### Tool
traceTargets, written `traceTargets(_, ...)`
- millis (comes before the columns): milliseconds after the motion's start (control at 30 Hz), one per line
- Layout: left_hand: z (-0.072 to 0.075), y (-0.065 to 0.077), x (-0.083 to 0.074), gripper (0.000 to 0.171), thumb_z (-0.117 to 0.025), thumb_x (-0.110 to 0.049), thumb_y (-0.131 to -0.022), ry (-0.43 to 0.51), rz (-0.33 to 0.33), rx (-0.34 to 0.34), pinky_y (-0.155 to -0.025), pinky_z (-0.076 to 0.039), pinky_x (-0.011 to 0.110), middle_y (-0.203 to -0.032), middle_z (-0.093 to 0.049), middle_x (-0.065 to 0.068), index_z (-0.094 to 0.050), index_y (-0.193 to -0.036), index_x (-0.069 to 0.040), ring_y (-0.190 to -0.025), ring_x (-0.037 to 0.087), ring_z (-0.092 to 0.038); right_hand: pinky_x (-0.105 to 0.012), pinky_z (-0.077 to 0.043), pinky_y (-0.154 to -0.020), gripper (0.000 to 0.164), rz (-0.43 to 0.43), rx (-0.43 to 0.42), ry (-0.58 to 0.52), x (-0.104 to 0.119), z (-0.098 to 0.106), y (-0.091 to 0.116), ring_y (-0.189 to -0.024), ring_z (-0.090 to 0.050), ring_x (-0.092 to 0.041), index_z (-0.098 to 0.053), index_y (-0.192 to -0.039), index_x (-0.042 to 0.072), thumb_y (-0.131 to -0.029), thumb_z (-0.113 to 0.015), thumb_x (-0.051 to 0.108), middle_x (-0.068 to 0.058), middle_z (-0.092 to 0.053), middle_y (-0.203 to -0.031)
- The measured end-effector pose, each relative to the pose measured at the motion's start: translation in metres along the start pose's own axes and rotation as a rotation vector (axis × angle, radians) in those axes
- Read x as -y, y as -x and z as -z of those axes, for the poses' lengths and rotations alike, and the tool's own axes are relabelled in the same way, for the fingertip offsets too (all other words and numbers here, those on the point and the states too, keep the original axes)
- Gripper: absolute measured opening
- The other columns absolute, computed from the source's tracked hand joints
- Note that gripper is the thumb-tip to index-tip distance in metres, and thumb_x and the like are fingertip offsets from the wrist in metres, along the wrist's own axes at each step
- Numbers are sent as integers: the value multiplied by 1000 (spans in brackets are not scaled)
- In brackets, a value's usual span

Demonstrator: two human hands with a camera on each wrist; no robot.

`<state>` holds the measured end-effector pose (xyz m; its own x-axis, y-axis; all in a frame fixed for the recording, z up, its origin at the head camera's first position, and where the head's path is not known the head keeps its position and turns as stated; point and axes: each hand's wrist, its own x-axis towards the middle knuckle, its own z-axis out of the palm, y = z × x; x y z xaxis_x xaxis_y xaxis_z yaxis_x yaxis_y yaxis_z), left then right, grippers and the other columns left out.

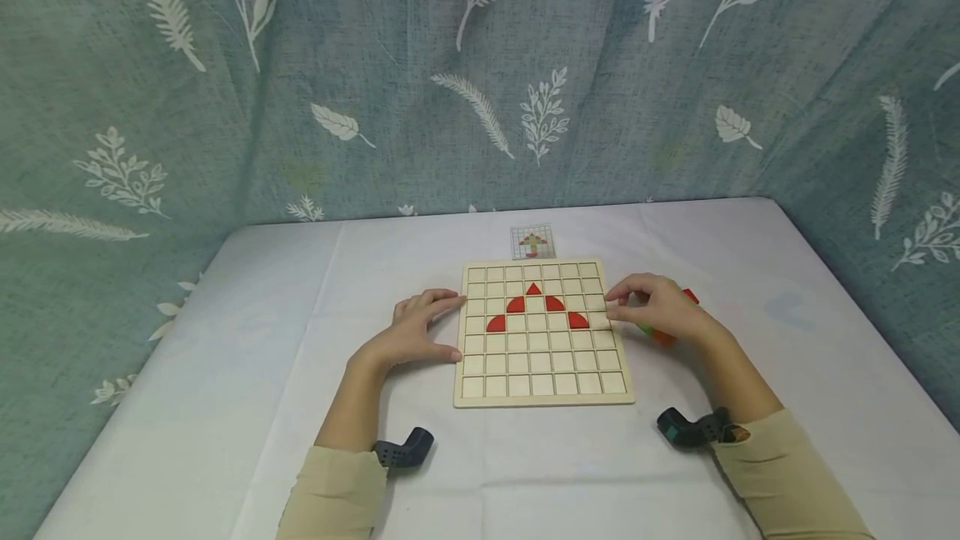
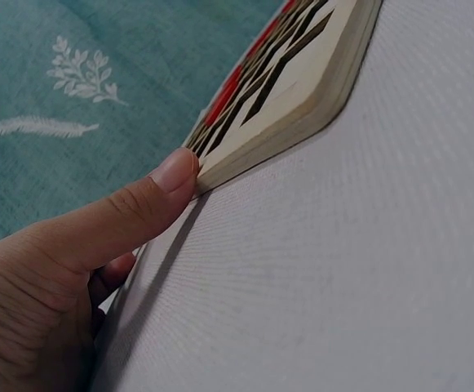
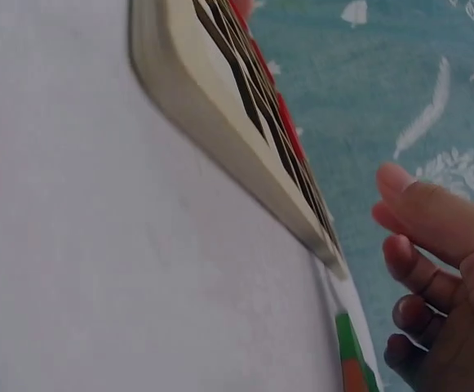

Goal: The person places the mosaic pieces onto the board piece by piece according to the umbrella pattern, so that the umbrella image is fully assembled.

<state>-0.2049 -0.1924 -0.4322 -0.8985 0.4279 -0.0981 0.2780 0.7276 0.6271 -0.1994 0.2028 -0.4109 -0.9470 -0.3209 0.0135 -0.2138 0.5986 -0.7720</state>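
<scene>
A wooden grid board [image 1: 528,382] lies flat, with a red triangle [image 1: 533,289] near its top and several red quarter-circle pieces [image 1: 578,321] sloping down to either side. My left hand [image 1: 412,332] touches the board's left edge with thumb and fingertips spread apart; in the left wrist view the thumb [image 2: 143,200] presses its side. Beside the right edge, my right hand [image 1: 663,307] hovers with loosely bent fingers and nothing between them. Partly hidden under it are orange and green pieces [image 1: 663,337]; the right wrist view shows a green block [image 3: 347,336] beyond the board's corner.
Behind the board lies a small pattern card [image 1: 532,242] showing a gridded coloured figure. A white cloth [image 1: 187,407] covers the table, and a leaf-print curtain [image 1: 390,140] hangs at the back and sides. Dark cameras [image 1: 405,448] sit on both wrists.
</scene>
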Motion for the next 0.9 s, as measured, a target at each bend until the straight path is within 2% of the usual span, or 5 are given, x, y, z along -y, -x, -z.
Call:
traceTargets(167,-2,0,-1,90,-83,-46,-63,9,11,-5,-108,-14,57,-145,-36,1,-45,-142,-25,-138,30,-19,-25,-38,-62,25,8,-24,15,-8,9,8,-71,-44,-17,-71,-99,8,-80,-76,25,-4,-59,-87)
traceTargets(333,-2,-1,-1,90,-83,-46,-63,3,10,3,-108,-14,56,-145,-36,1,-44,-142,-25,-138,29,-20,-26,-39,-62,27,-17,-57,45,-17,18,19,-76,-44,-19,-71,-100,7,-81,-75,26,-5,-60,-89)
traceTargets(533,0,-1,1,90,-83,-46,-63,-4,-6,-3,-109,-12,55,-145,-37,2,-45,-142,-24,-137,30,-21,-26,-42,-69,32,-55,-79,56,-26,31,31,-85,-44,-20,-70,-106,5,-82,-74,27,-10,-61,-103)
traceTargets(767,-1,0,3,91,-84,-45,-63,3,6,-6,-108,-13,55,-145,-36,2,-45,-142,-24,-137,29,-21,-26,-43,-55,33,-77,-125,68,-35,43,42,-67,-49,-18,-68,-106,3,-81,-75,24,-11,-59,-93)
traceTargets(900,-1,-1,2,90,-84,-45,-63,9,3,-9,-108,-12,55,-145,-37,2,-45,-142,-23,-137,29,-21,-25,-43,-57,33,-81,-160,64,-44,50,48,-67,-50,-15,-68,-107,2,-82,-74,23,-11,-62,-94)
